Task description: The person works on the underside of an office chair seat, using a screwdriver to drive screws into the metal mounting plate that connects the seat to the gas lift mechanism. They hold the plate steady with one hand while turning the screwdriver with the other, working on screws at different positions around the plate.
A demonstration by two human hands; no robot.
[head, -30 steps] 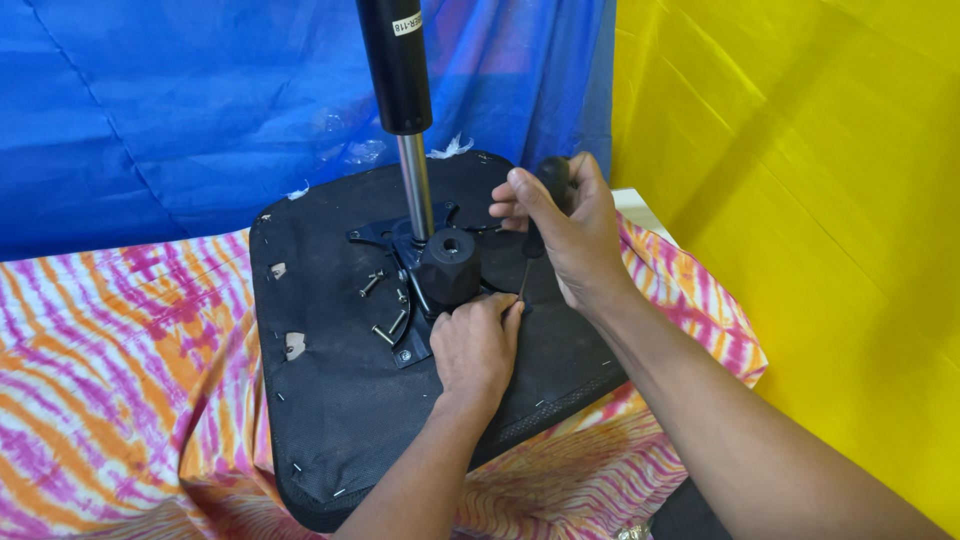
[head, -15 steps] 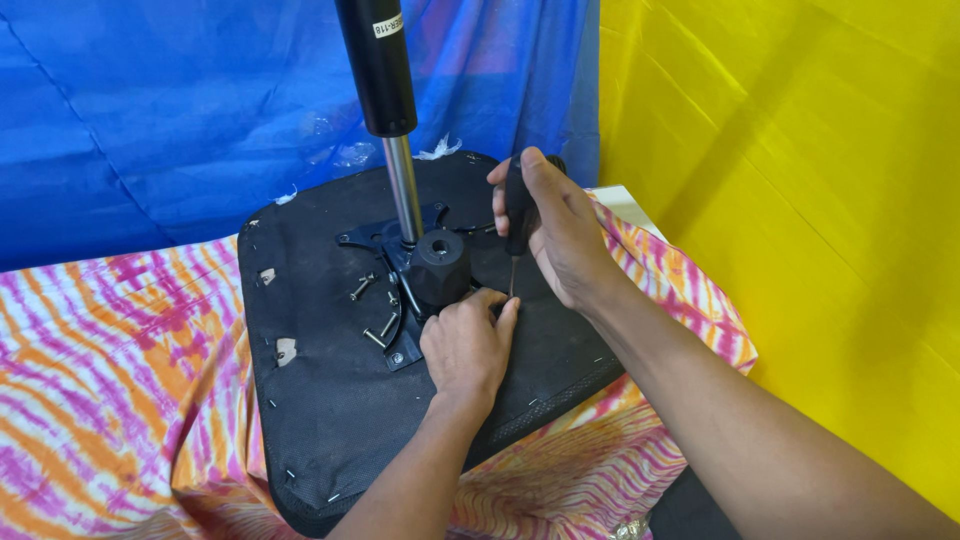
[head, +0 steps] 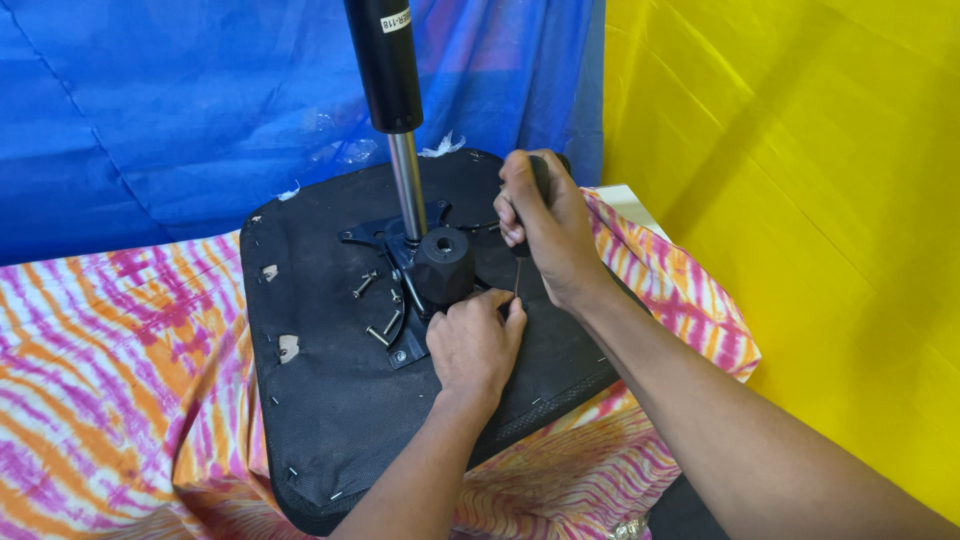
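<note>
One label only: small white rectangular sticker [head: 396, 19] with dark print, wrapped partly around the black gas-lift cylinder [head: 385, 65] near the top edge of the view, slightly tilted, right of the cylinder's middle. Set well above the shiny metal piston rod [head: 408, 185] and the black seat underside [head: 330, 400]. Curved with the cylinder's surface, left end turning out of sight. Print too small to make out. No packages, no signs, no screens anywhere else in view.
</note>
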